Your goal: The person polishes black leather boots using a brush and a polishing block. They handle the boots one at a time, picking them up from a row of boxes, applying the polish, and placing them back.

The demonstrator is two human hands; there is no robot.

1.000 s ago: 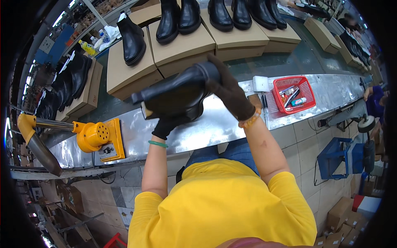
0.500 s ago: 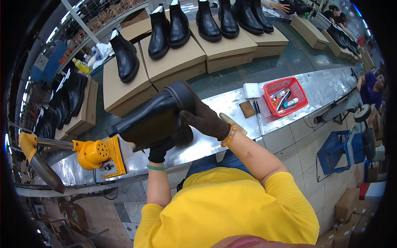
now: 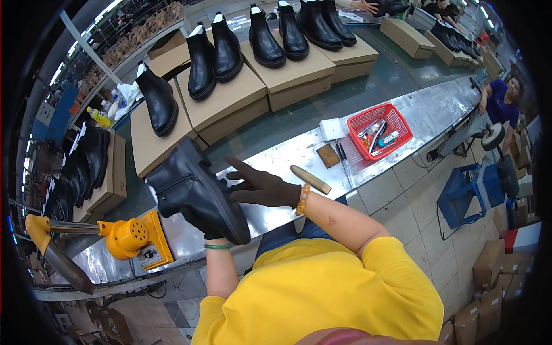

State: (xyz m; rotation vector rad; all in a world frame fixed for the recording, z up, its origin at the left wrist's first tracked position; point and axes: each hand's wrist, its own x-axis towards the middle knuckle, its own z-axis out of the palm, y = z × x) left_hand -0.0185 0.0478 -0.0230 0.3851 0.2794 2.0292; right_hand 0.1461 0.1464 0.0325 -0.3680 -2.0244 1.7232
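Note:
A black ankle boot (image 3: pixel 192 187) is held over the bench edge on its side, its shaft to the left and its sole toward my right hand. My left hand (image 3: pixel 212 236) holds it from beneath. Most of that dark glove and its fingers are hidden by the boot; a green bangle circles the wrist. My right hand (image 3: pixel 261 187), in a brown glove, is open beside the sole with its fingers spread. Whether the fingertips touch the sole is unclear. To the right of this hand lies a tan, elongated flat piece (image 3: pixel 310 179) on the metal bench.
A red basket (image 3: pixel 379 131) of small items, a white block (image 3: pixel 331 130) and a brown pad (image 3: pixel 328 156) are on the bench (image 3: pixel 437 112). A yellow machine (image 3: pixel 129 238) stands left. Beyond, black boots (image 3: pixel 201 63) stand on cardboard boxes (image 3: pixel 230 103). A person (image 3: pixel 506 100) is far right.
The boot has turned, its sole now facing right and its toe toward me. My right hand has let go of it and spread its fingers. The tan piece is now fully uncovered.

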